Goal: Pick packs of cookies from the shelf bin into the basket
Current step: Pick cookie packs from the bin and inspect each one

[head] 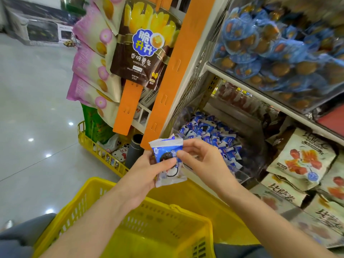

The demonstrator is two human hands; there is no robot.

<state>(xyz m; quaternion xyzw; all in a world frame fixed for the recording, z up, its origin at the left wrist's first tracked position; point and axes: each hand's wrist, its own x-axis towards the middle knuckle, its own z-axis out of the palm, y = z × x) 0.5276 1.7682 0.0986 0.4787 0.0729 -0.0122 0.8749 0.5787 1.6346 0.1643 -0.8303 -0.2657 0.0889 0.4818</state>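
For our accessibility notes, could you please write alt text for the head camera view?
A person's left hand and right hand together hold a blue-and-white cookie pack above a yellow basket. Just beyond, a clear shelf bin holds many similar packs, and a potato stick bag hangs by an orange rack at upper left.

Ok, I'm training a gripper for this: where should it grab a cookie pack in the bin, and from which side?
Probably pinch a top pack by its flat crimped end, coming from the front over the bin's clear wall: the packs lie loosely heaped, and the shelf overhead blocks a straight drop.
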